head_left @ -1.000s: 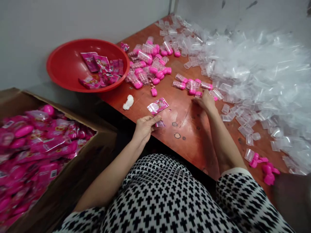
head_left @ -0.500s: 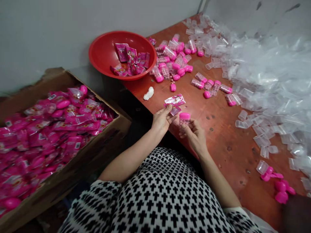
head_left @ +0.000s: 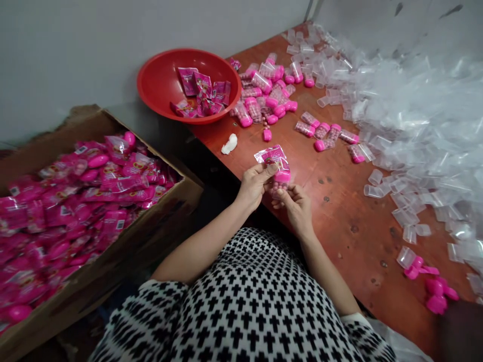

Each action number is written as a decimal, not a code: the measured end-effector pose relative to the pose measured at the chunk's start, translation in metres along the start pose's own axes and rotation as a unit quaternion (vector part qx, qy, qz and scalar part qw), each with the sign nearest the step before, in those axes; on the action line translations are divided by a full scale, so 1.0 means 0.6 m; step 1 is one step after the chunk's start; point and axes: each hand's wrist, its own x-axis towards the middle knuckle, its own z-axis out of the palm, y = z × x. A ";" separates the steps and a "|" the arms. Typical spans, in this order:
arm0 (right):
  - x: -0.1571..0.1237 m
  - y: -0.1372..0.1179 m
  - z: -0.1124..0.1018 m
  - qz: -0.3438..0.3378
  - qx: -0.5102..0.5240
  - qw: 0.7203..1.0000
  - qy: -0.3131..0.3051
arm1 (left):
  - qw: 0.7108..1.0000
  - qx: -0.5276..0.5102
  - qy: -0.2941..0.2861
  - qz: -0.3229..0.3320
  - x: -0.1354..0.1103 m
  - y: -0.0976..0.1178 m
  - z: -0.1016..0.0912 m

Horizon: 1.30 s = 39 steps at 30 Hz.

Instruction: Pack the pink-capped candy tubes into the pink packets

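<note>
One pink-capped bead bottle [head_left: 282, 179] is hanging over the near edge of the table [head_left: 347, 251]; the right hand [head_left: 297, 205] is gripping its sides, good for probably light, stiff, slippery plastic, while the left hand [head_left: 252, 187] is pinching a printed sachet [head_left: 281, 161].

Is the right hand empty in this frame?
No, the right hand holds a pink-capped bottle between its thumb and fingers.

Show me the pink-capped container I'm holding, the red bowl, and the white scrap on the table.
Held container [head_left: 282, 177]: head view, on its pink cap.
Red bowl [head_left: 158, 88]: head view, on its bare inner wall, left side.
White scrap [head_left: 229, 144]: head view, on its middle.
</note>
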 end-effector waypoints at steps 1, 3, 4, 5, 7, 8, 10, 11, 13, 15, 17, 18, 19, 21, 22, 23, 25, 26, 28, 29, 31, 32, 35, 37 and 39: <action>0.001 0.001 -0.001 -0.005 -0.003 1.000 0.004 | 1.000 0.005 -0.009 -0.004 0.001 0.001 0.000; 0.001 0.003 -0.002 -0.014 -0.007 1.000 0.011 | 1.000 0.021 -0.012 -0.014 0.002 0.001 0.000; 0.001 0.004 -0.002 -0.018 -0.008 1.000 0.012 | 0.999 0.029 -0.010 -0.021 0.003 -0.001 0.000; 0.001 0.004 -0.003 -0.022 -0.010 1.000 0.011 | 0.999 0.036 -0.008 -0.029 0.004 -0.002 -0.001; 0.001 0.006 -0.004 -0.028 -0.013 0.999 0.011 | 0.998 0.045 -0.005 -0.046 0.006 -0.005 -0.002; 0.002 0.007 -0.005 -0.030 -0.015 0.999 0.011 | 0.997 0.049 -0.005 -0.051 0.007 -0.005 -0.003; 0.005 0.008 -0.010 -0.029 -0.012 1.000 0.001 | 0.996 0.062 -0.011 -0.061 0.008 -0.003 -0.004; 0.007 0.009 -0.013 -0.024 -0.005 1.000 -0.010 | 0.995 0.072 -0.018 -0.065 0.009 0.001 -0.004; 0.011 0.009 -0.019 -0.005 0.021 0.999 -0.043 | 0.992 0.099 -0.037 -0.072 0.011 0.009 -0.005; 0.014 0.008 -0.023 0.011 0.044 0.997 -0.068 | 0.987 0.135 -0.056 -0.071 0.014 0.018 -0.005; 0.015 0.005 -0.023 0.006 0.039 0.997 -0.062 | 0.982 0.166 -0.071 -0.061 0.016 0.021 -0.006; 0.015 0.003 -0.022 -0.005 0.027 0.998 -0.048 | 0.980 0.174 -0.077 -0.056 0.015 0.021 -0.006; 0.015 0.001 -0.020 -0.017 0.014 0.999 -0.034 | 0.980 0.177 -0.080 -0.051 0.015 0.019 -0.007; 0.015 0.000 -0.016 -0.029 0.005 0.999 -0.013 | 0.981 0.172 -0.077 -0.046 0.011 0.011 -0.006; 0.016 0.000 -0.015 -0.028 0.009 0.999 -0.010 | 0.982 0.167 -0.073 -0.045 0.009 0.007 -0.006; 0.017 0.002 -0.014 -0.025 0.019 0.999 -0.010 | 0.983 0.161 -0.070 -0.044 0.006 0.003 -0.006; 0.020 0.007 -0.012 -0.014 0.054 0.998 -0.007 | 0.986 0.147 -0.061 -0.040 0.003 -0.003 -0.005; 0.021 0.010 -0.013 -0.010 0.075 0.997 -0.005 | 0.988 0.138 -0.055 -0.037 0.002 -0.004 -0.005; 0.019 0.015 -0.014 -0.008 0.112 0.994 -0.005 | 0.993 0.113 -0.036 -0.030 0.003 -0.003 -0.005; 0.017 0.017 -0.015 -0.009 0.122 0.992 -0.007 | 0.994 0.098 -0.026 -0.028 0.003 -0.003 -0.006; 0.011 0.018 -0.017 -0.011 0.123 0.992 -0.008 | 0.997 0.071 -0.010 -0.031 0.001 -0.002 -0.007; 0.008 0.017 -0.017 -0.013 0.119 0.993 -0.002 | 0.998 0.062 -0.004 -0.033 -0.001 -0.003 -0.007; 0.005 0.014 -0.017 -0.017 0.117 0.992 0.040 | 0.997 0.063 -0.002 -0.051 -0.012 -0.013 -0.006; 0.010 0.013 -0.016 -0.017 0.120 0.991 0.061 | 0.996 0.069 -0.009 -0.062 -0.019 -0.022 -0.006; 0.018 0.014 -0.013 -0.020 0.121 0.991 0.061 | 0.996 0.065 -0.016 -0.060 -0.023 -0.030 -0.006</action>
